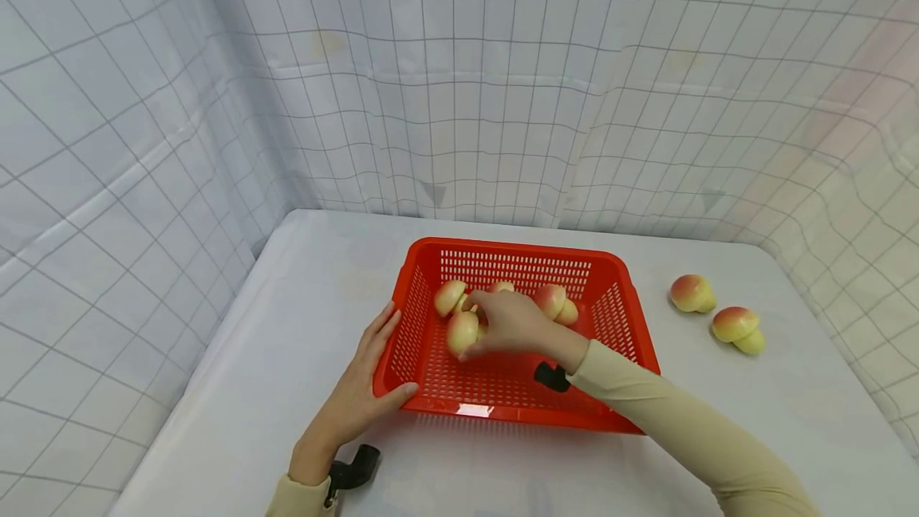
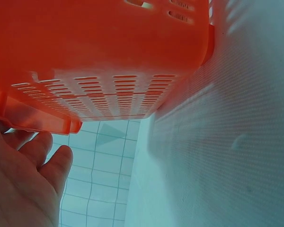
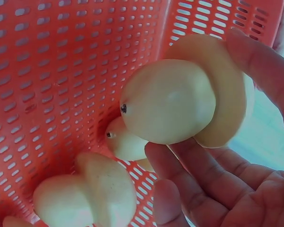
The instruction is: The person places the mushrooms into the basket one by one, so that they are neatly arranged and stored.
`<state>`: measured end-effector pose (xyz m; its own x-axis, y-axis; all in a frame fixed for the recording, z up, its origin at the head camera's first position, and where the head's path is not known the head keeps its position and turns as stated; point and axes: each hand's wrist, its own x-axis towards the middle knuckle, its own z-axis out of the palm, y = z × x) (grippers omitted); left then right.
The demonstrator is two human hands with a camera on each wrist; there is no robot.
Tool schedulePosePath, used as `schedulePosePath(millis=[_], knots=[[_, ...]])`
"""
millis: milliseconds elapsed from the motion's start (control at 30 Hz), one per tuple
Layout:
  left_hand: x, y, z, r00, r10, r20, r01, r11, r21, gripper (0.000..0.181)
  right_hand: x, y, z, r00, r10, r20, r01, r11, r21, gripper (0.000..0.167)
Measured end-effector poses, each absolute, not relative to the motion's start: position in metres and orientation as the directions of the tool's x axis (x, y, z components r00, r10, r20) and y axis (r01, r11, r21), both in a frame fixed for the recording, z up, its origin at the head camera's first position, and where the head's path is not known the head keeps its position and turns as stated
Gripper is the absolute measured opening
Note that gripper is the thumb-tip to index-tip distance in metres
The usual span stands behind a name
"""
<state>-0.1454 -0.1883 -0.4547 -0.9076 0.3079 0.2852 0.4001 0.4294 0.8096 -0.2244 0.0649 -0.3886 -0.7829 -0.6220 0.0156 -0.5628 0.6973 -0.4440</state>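
Observation:
My right hand (image 1: 513,321) is inside the red plastic basket (image 1: 517,417) and pinches a mushroom (image 1: 463,333) with a pale yellow stem and a yellow-red cap. In the right wrist view, thumb and fingers sit around the cap of this mushroom (image 3: 168,101), its stem turned to the camera. Other mushrooms lie in the basket: one at the left (image 1: 449,297), one at the back (image 1: 501,286), partly hidden by the hand, and one at the right (image 1: 551,301). My left hand (image 1: 362,389) rests along the basket's left rim, fingers extended, thumb at the front corner.
Two more mushrooms, one farther back (image 1: 692,294) and one nearer (image 1: 738,329), lie on the white table (image 1: 301,294) right of the basket. Grid-patterned white curtains (image 1: 502,102) enclose the table at the back and sides.

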Motion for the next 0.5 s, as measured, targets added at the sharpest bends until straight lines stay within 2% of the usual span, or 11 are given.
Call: schedulePosePath(millis=[200, 500], knots=[[-0.146, -0.188, -0.455, -0.904, 0.307, 0.297, 0.411, 0.439, 0.799, 0.09, -0.227, 0.062, -0.395, -0.771, -0.637, 0.003, -0.579, 0.698, -0.423, 0.05], [-0.146, -0.188, -0.454, -0.901, 0.313, 0.299, 0.413, 0.414, 0.811, 0.091, -0.228, 0.059, -0.403, -0.775, -0.631, -0.047, -0.545, 0.704, -0.455, 0.053]])
